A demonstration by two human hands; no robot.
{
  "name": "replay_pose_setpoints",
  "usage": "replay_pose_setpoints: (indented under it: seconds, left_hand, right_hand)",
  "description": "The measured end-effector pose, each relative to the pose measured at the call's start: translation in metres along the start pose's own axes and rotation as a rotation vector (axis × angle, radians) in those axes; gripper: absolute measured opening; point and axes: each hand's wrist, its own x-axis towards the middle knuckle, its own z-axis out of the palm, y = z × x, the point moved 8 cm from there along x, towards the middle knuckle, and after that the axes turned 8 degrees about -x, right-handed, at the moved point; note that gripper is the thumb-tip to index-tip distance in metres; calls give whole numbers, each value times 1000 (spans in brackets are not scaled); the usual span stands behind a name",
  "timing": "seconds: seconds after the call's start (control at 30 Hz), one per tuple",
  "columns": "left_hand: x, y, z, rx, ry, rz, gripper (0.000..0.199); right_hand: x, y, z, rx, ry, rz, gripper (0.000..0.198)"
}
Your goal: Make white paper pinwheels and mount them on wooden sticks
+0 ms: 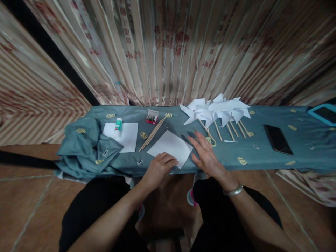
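Note:
A white square sheet of paper (pixel 170 147) lies cornerwise on the cloth-covered bench in front of me. My left hand (pixel 160 168) rests at its near edge, fingers drawn together and closed on the paper. To the right, my right hand (pixel 206 155) is open with fingers spread, close to the sheet's right corner, holding nothing. Just beyond it are scissors with pale green handles (pixel 213 141), partly hidden by the fingers. Several white paper pinwheels (pixel 201 110) on wooden sticks lie overlapping at the back right.
Loose wooden sticks (pixel 152 134) lie left of the sheet, beside a small red open box (pixel 151 117) of metal bits. A glue stick (pixel 118 126) is on more white paper (pixel 131 138). A black phone (pixel 278 139) and a blue-framed device (pixel 322 113) lie right. Curtains hang behind.

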Motion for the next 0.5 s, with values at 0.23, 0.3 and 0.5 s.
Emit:
replay_pose_setpoints:
  seconds: [0.23,0.3,0.5]
  left_hand:
    - [9,1,8,-133,19,-15,19]
    - [12,-3,5,-199,48,-56,21]
    - [10,-27,-3,-421,121,-336,23]
  right_hand:
    - [-13,-20,9,151,-45,-77,24]
    - [-14,-16,7,236,-64,-40,24]
    - [-9,-7,14,478,-129,96,18]
